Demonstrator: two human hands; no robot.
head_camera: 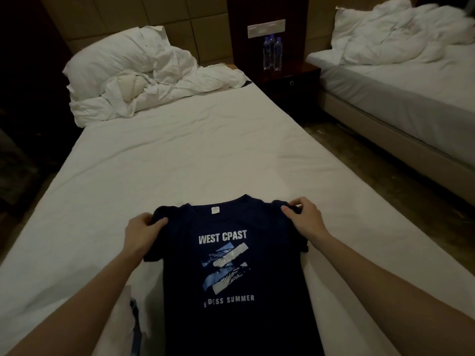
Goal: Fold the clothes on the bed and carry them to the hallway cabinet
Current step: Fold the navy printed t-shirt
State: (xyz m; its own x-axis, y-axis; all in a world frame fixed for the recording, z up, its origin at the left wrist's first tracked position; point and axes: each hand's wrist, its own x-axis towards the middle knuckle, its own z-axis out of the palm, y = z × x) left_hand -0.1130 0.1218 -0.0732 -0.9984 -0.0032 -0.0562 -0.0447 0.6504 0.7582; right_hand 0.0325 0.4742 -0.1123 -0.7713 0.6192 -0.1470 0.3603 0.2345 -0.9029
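Note:
A dark navy T-shirt [231, 278] with white "WEST CPAST" lettering and a blue graphic is spread front-up at the near end of the white bed [180, 155], collar pointing away from me. My left hand [142, 231] grips the shirt's left shoulder. My right hand [302, 215] pinches the right shoulder. Both sleeves are bunched under the hands. A pale garment with a blue edge [133, 319] lies beside the shirt at the lower left, mostly hidden by my left forearm.
A crumpled white duvet and pillow [136, 80] are heaped at the head of the bed. A dark nightstand [290, 80] with two water bottles [272, 53] stands to the right. Beyond a strip of floor [372, 160] is a second bed [411, 83].

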